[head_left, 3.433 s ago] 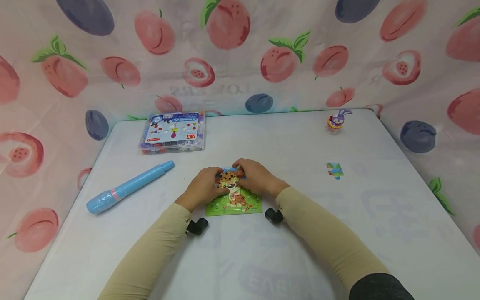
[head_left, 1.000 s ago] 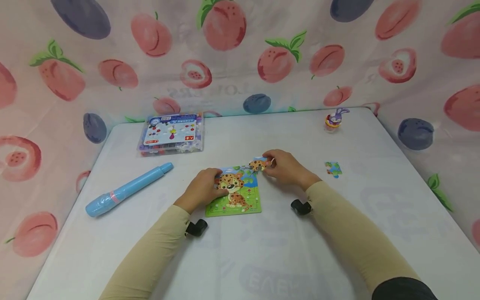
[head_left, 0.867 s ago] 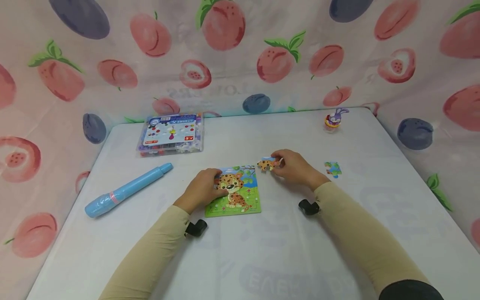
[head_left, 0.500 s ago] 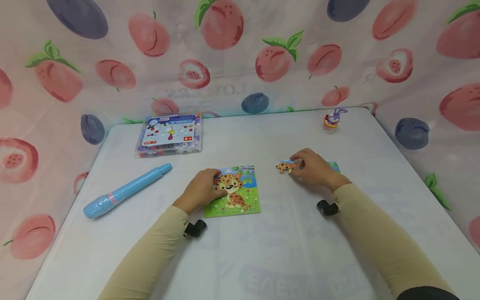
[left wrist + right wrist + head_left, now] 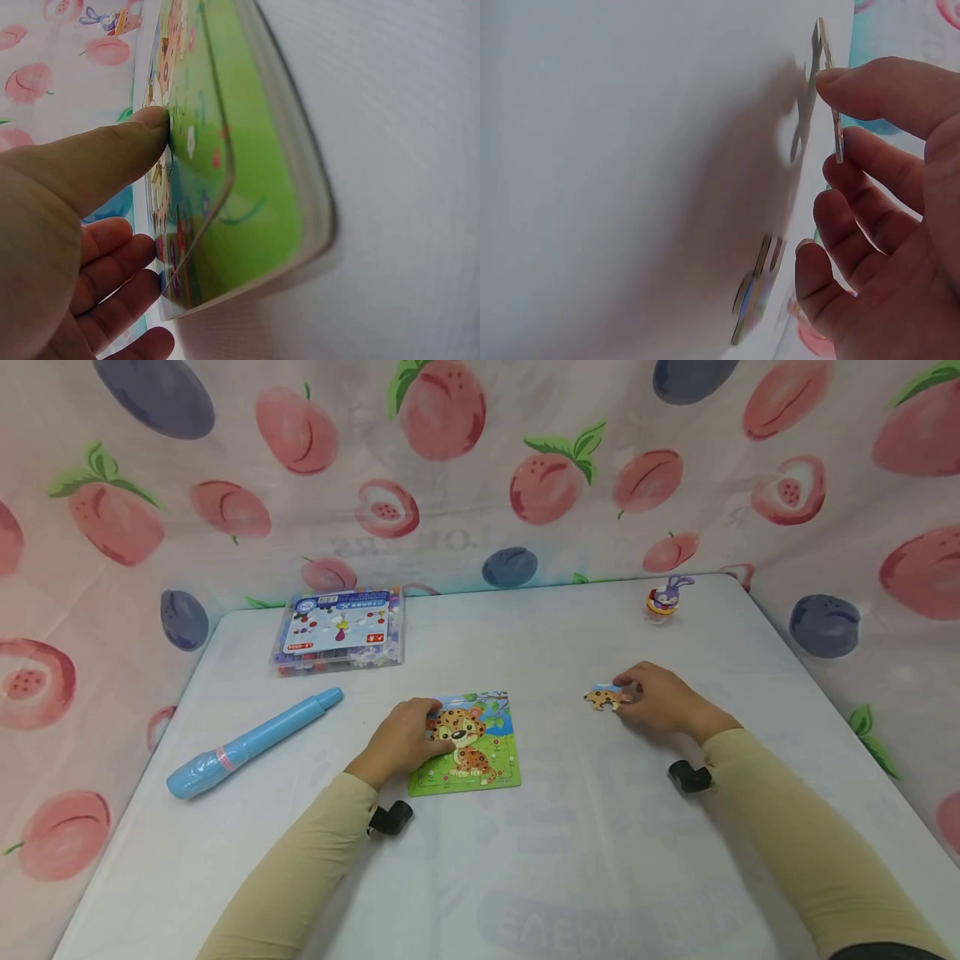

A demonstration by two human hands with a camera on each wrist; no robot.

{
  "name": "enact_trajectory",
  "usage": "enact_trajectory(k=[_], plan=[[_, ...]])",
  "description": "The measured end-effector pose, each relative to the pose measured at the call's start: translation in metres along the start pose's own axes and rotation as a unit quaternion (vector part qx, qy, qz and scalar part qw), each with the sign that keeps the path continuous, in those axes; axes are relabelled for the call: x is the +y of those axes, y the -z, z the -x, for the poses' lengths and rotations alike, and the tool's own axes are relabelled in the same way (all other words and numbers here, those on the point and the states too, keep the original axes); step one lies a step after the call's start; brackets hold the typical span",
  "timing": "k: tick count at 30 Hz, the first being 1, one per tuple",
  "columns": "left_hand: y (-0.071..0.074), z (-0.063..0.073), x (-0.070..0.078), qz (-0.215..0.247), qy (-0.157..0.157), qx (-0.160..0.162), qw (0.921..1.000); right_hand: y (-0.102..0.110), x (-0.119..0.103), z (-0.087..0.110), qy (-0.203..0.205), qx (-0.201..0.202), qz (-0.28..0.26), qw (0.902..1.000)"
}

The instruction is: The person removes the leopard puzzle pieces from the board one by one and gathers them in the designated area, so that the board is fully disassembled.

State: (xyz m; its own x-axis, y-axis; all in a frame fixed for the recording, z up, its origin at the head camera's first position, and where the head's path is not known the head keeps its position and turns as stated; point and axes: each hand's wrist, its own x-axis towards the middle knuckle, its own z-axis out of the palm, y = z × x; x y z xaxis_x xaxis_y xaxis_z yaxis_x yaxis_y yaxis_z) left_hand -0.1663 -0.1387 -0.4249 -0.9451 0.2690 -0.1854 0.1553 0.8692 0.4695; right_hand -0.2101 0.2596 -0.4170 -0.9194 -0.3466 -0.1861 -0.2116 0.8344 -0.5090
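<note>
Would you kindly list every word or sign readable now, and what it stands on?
"LOVERS": on the fruit-print backdrop, faint, seemingly mirrored.
"EVERY": on the white table cover, faint; the next word is unclear.
Plastic box: its label print is too small and blurred to read.
Puzzle board: any print is too small to read.

Table cover (image 5: 450,877): smooth, matt. Near the table's far left corner, case (image 5: 337,627): clear glossy plastic, smooth label. Toward left edge, tube (image 5: 258,741): shiny plastic, crinkled surface. Puzzle board (image 5: 491,770): smooth, semi-gloss printed face, pale matt edge. Puzzle piece (image 5: 602,697): pale matt edge. Sleeves (image 5: 288,864): matt cloth.
</note>
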Motion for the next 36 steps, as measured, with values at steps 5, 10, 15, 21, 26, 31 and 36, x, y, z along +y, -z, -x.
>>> enact_trajectory(k=[5,10,15,21,26,31,36], plan=[[0.0,0.0,0.0,0.002,0.002,-0.001,1.0,0.005,0.003,0.004,-0.005,-0.009,0.006,0.9999],[0.0,0.0,0.0,0.003,0.0,0.001,1.0,0.006,0.01,0.004,-0.01,-0.01,0.003,0.9999],[0.0,0.001,0.0,0.002,-0.001,0.002,1.0,0.005,0.015,0.003,-0.018,-0.009,-0.013,0.9997],[0.0,0.002,0.001,0.002,-0.005,0.002,1.0,0.006,0.016,0.004,-0.016,-0.007,-0.013,0.9998],[0.001,0.002,0.001,0.0,-0.004,0.002,1.0,0.008,0.017,0.005,-0.018,-0.008,-0.013,0.9997],[0.0,0.002,0.001,-0.001,-0.004,0.003,1.0,0.01,0.018,0.005,-0.023,-0.01,-0.011,0.9996],[-0.001,0.001,0.0,0.001,-0.002,0.002,1.0,0.009,0.018,0.004,-0.017,-0.006,-0.014,0.9997]])
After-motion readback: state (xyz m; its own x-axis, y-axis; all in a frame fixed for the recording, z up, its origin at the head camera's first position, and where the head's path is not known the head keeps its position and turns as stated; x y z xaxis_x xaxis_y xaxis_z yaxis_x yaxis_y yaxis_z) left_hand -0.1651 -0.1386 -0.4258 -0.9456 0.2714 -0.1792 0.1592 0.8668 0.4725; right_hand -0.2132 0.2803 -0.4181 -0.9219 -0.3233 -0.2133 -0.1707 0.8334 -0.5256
